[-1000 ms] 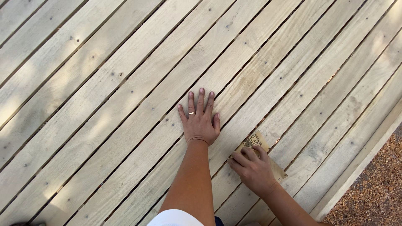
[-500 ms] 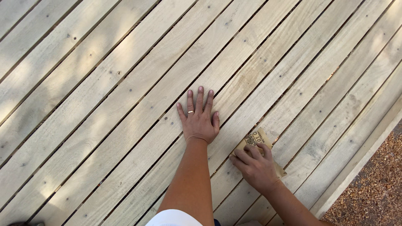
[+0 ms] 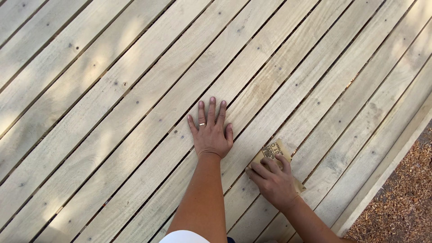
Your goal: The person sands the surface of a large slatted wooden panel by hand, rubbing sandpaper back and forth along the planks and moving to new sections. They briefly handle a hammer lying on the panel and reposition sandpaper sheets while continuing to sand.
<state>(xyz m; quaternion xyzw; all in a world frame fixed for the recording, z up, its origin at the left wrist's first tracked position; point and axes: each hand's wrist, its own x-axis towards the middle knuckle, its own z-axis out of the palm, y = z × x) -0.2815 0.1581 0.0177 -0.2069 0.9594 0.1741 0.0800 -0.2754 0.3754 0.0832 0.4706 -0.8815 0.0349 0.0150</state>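
Left hand [image 3: 210, 131]: spread flat, palm down on a pale deck board [image 3: 148, 135], grasping nothing; seems placed to brace the body's lean.
Right hand [image 3: 273, 182]: fingers pressed down on a folded sheet of sandpaper [image 3: 273, 152], pinning it flat to the wood.
Sandpaper: on the plank beside the left hand, half hidden beneath the fingers.
Wood chips [image 3: 400, 202]: beyond the deck's edge, lower right.

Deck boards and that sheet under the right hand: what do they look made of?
Deck boards: pale bare wood, seemingly unfinished, with visible grain, knots and screw heads. Sheet under the right hand: tan paper backing with dark print, probably sandpaper; its grit side is hidden. The left hand lies flat on a board.
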